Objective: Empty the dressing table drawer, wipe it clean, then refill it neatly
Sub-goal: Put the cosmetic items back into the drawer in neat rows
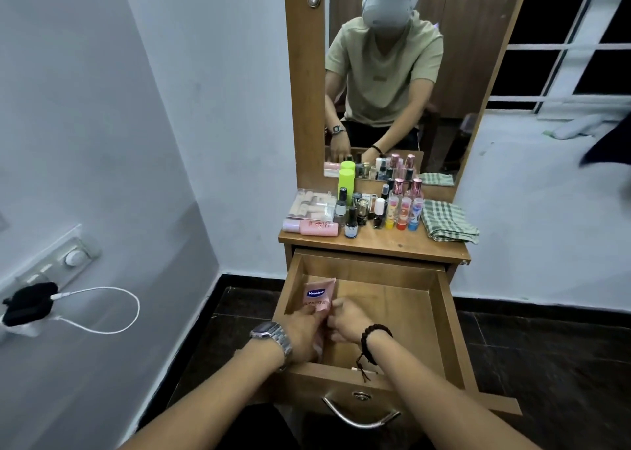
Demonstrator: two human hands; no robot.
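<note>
at nine o'clock i see a black charger (29, 303) with a white cable (102, 309) on the wall. in the open drawer (440, 316), at its eleven o'clock corner, my left hand (305, 330) holds a pink vaseline tube (319, 297), fingers curled round its lower end. my right hand (348, 323) sits just beside, fingertips pinching the tube's edge. at twelve o'clock, on the tabletop (375, 244), stand bottles (375, 207), with a checked cloth (447, 220) at their three o'clock.

A home bedroom — mirrored dressing table (375, 244) crowded with cosmetic bottles (375, 210).
</note>
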